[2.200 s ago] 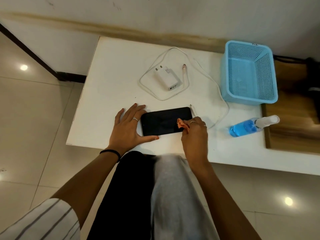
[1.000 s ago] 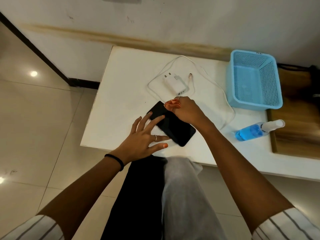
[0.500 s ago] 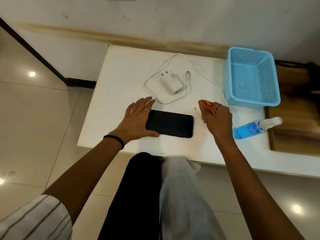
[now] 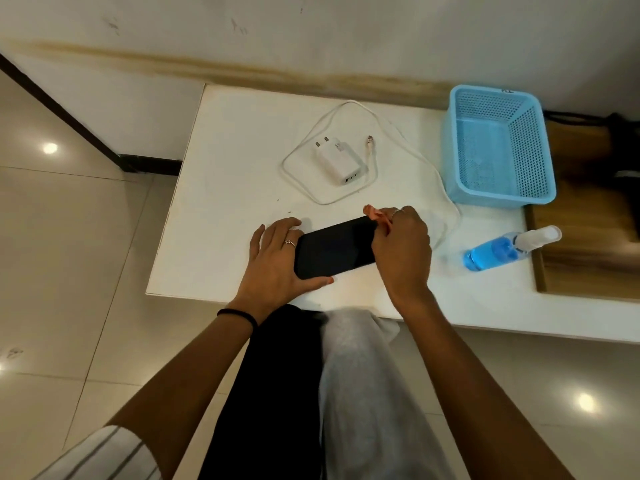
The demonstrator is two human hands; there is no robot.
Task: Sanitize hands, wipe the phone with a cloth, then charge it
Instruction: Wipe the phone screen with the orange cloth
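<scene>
Head view, table (image 4: 221, 216): white, set against the wall; your knees lie below its front edge.
Phone (image 4: 334, 247): black, screen up, lying slantwise near the table's front edge, between your two hands.
Your left hand (image 4: 277, 263): rests at the phone's left end, fingers straight along the far side, thumb stretched along the near edge; it braces the phone without curling round it.
Your right hand (image 4: 401, 251): over the phone's right end, fingers curled and pinching the cloth.
Cloth (image 4: 375, 214): small, orange, bunched; it sticks out of your right fingers at the phone's far right corner.
Charger (image 4: 341, 160): white plug block toward the table's back edge, prongs pointing away from you.
Cable (image 4: 420, 159): white, looped around the charger and trailing toward your right hand; one end lies free just right of the charger.
Basket (image 4: 540, 161): light blue, at the table's back right.
Spray bottle (image 4: 509, 249): blue liquid, white cap, lying on its side at the table's right edge.
</scene>
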